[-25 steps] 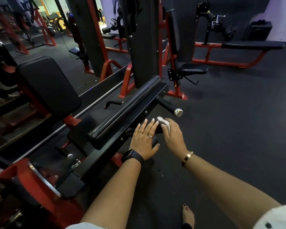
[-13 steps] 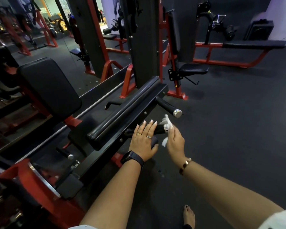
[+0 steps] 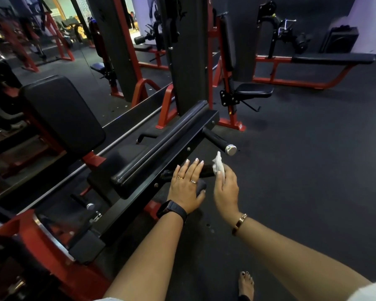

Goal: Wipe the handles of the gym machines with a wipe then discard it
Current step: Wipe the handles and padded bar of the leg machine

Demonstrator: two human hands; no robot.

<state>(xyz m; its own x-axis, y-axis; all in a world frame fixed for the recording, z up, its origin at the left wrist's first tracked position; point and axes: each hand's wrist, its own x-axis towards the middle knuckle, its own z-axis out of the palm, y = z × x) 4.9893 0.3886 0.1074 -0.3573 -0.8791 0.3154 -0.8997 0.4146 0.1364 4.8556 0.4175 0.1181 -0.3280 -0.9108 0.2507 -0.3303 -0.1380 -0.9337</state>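
**White wipe pinched at the tip of the near handle**

The wipe (image 3: pixel 218 163) is a small, crumpled white scrap. One corner sticks up in a point past the fingertips of the right hand (image 3: pixel 226 190). The rest is bunched against the silver end of the near handle (image 3: pixel 207 171). The right fingers curl over the wipe and pinch it. They cover much of it, so its full shape cannot be told.

The left hand (image 3: pixel 186 187) lies just beside the right, with its fingers straight and close together. They rest flat across the black grip of the same handle, nails towards the machine's black beam (image 3: pixel 161 146). They hide most of the grip, and only a short stretch shows between them and the wipe. The left thumb sits against a dark rounded part below the palm, which is too dim to make out.

Beyond both sets of fingertips, the far handle (image 3: pixel 217 140) juts out with a bright metal cap. A bare foot (image 3: pixel 245 284) is cut off by the bottom edge.
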